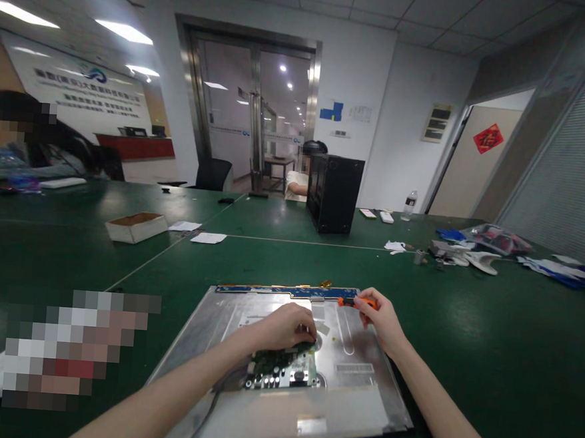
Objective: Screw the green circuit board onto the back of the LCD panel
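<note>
A flat metal display panel [360,397] lies back side up on the table in front of me. On its middle sits a green circuit board [282,368], and a long blue circuit strip [287,291] runs along its far edge. My left hand [292,326] is over the upper edge of the green board, fingers curled together at its corner; what they pinch, if anything, is hidden. In my right hand [374,308] is an orange-handled screwdriver [351,302], held level near the strip's right end. A dark cable [203,419] trails off the panel's near left side.
A black computer case [337,195] stands across the green table [488,353]. An open cardboard box [136,227] and papers [208,238] lie left of it. Metal parts [445,251], plastic bags [501,239] and a water bottle [409,205] are at right. Two people sit beyond.
</note>
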Demonstrator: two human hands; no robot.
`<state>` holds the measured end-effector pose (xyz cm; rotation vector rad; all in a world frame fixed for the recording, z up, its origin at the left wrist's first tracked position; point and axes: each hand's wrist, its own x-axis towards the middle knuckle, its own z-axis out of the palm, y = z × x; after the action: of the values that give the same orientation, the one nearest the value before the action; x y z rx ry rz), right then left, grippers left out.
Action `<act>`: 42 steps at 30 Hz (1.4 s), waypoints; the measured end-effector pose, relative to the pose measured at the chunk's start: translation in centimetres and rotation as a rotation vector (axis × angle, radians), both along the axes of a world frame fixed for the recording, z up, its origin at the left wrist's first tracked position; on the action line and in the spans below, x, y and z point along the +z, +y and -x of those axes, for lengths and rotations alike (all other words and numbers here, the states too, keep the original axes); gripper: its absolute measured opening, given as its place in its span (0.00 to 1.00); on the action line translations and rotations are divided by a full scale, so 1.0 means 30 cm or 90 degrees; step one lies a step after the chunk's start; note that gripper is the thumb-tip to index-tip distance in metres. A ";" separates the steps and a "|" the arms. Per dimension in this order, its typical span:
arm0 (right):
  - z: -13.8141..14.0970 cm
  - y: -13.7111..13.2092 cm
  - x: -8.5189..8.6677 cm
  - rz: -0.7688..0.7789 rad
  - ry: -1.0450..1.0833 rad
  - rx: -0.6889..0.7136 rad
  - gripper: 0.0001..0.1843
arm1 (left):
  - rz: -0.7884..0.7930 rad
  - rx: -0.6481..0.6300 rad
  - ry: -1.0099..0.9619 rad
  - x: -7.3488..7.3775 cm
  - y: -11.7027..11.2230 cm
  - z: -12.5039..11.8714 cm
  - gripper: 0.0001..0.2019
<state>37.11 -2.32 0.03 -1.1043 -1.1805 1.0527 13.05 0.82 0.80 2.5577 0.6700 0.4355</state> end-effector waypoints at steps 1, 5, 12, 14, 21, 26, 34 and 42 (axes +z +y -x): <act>0.000 0.001 -0.001 -0.001 0.000 -0.001 0.23 | 0.003 -0.003 -0.001 0.001 -0.002 0.000 0.06; 0.003 0.001 0.005 -0.004 0.001 -0.001 0.23 | 0.029 0.000 -0.002 0.008 -0.002 0.007 0.05; 0.002 -0.005 0.019 -0.018 0.022 -0.015 0.23 | 0.142 0.033 -0.024 0.012 0.013 0.022 0.07; 0.004 -0.005 0.024 -0.020 0.035 -0.030 0.24 | 0.148 0.032 -0.026 0.008 0.016 0.018 0.06; 0.067 0.027 0.104 -0.037 0.093 -0.089 0.27 | 0.156 0.064 -0.048 -0.010 0.011 -0.002 0.04; 0.132 0.051 0.137 -0.073 0.107 -0.123 0.27 | 0.197 0.080 -0.049 -0.017 0.015 -0.002 0.05; 0.159 -0.021 0.077 -0.125 0.020 -0.141 0.25 | 0.210 0.062 -0.057 -0.010 0.018 -0.003 0.04; 0.218 -0.034 0.112 -0.253 -0.221 -0.118 0.22 | 0.202 0.037 -0.061 -0.012 0.021 -0.002 0.04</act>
<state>30.56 -3.33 3.38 -1.0764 -1.4531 0.4639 13.11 1.45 0.44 2.2097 0.7176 0.4305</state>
